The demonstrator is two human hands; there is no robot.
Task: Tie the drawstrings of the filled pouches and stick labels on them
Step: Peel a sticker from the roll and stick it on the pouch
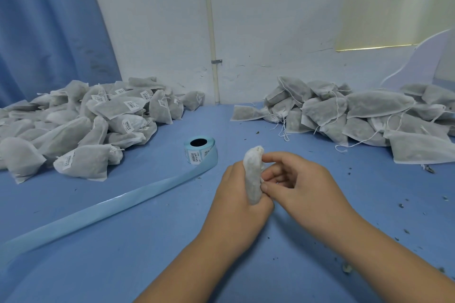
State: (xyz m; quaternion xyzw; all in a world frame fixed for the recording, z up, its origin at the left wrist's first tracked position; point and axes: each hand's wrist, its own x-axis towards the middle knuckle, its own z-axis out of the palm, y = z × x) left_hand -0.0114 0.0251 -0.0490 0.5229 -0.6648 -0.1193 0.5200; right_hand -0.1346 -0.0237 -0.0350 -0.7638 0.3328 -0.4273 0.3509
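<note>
Pouch (252,174) first: where does it sit?

Upright in the person's left hand (236,194), whose fingers curl round its lower half. Its gathered top pokes out above them.

And the right hand (300,184)?

Its fingers (273,156) are bent in against the pouch's right edge. The forefinger touches near the top, and the thumb and another fingertip pinch lower down. Whether a drawstring lies between them cannot be told.

What lies past the fingertips?

A label roll (200,150) stands on the blue table (147,253), just beyond the left hand's knuckles and to their left. Its bare backing strip (110,206) trails away to the left of that hand.

And further off?

Well beyond the left hand's fingers, to their left, lies a heap of labelled pouches (86,115). Well beyond the right hand's fingers, to their right, lies a heap of unlabelled pouches (369,115) with loose strings hanging out. Dark crumbs (401,205) dot the table to the right of the right hand.
</note>
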